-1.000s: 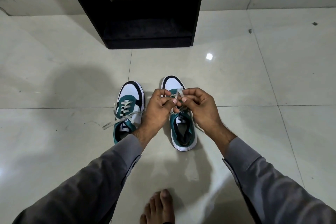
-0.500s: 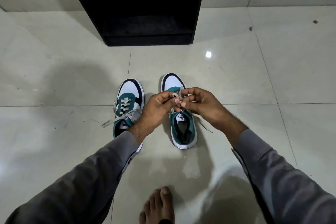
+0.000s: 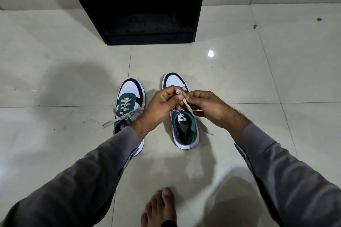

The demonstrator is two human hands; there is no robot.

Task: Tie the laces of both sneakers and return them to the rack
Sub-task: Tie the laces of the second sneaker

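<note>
Two white, teal and black sneakers stand side by side on the floor, toes pointing away from me. The left sneaker (image 3: 129, 101) has loose pale laces trailing off to its left. Above the right sneaker (image 3: 184, 127), my left hand (image 3: 158, 105) and my right hand (image 3: 208, 107) meet, each pinching part of its pale lace (image 3: 184, 100). A loop of lace shows between the fingertips, and one lace end lies on the floor at the shoe's right. The black rack (image 3: 140, 5) stands beyond the shoes, with its lower shelf bare.
A glossy pale tiled floor (image 3: 258, 83) surrounds the shoes. My bare foot (image 3: 162, 206) rests at the bottom middle. A wall with a dark stripe runs behind the rack.
Both hands stay on the right sneaker's lace; the fingers have shifted and a strand is now drawn out diagonally between them. The view has tilted slightly.
</note>
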